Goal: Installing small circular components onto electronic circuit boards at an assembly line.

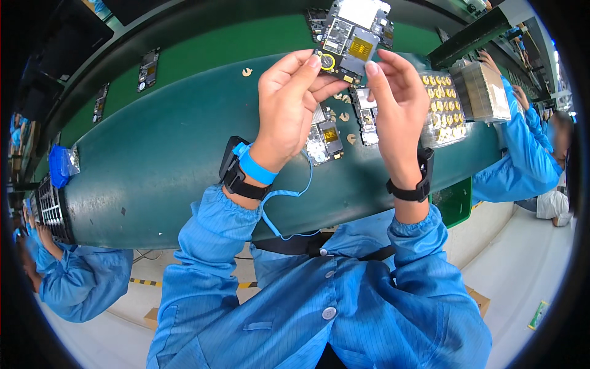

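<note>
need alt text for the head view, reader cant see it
A person's left grip holds up a circuit board, the right grip at its edge, above a dark green bench. On the bench lie more boards and, to the right, a clear tray of round gold-coloured pieces. Blue-sleeved co-workers are at either side.
</note>
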`<act>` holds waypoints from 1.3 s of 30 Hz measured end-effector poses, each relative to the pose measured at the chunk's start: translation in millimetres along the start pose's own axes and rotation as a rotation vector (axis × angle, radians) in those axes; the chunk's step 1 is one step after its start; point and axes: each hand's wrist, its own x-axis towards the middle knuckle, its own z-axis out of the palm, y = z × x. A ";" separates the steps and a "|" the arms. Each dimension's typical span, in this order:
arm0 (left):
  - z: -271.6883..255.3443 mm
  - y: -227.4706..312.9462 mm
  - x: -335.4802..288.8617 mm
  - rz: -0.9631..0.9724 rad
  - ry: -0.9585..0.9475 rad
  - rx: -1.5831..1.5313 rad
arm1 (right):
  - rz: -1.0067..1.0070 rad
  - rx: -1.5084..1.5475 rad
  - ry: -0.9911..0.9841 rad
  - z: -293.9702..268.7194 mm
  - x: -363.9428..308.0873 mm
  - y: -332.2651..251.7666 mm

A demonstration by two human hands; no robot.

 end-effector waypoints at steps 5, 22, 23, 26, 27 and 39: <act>-5.6 0.1 6.7 -0.016 0.084 0.071 | 0.163 0.057 -0.208 6.3 28.2 4.4; -33.6 -8.3 13.1 0.126 0.487 0.681 | -0.017 -1.298 -0.075 51.3 147.2 103.7; -33.7 -9.0 13.5 0.133 0.425 0.666 | -0.017 -1.300 -0.073 44.5 150.0 107.5; -26.0 -5.7 12.2 0.028 0.307 0.599 | 0.025 -1.223 -0.116 27.9 164.8 135.1; -21.2 -4.9 11.5 -0.081 0.258 0.547 | 0.089 -0.996 -0.063 21.3 171.0 144.2; -9.4 -11.1 3.0 -0.168 0.099 0.451 | 0.130 -0.060 -0.177 7.3 48.0 30.4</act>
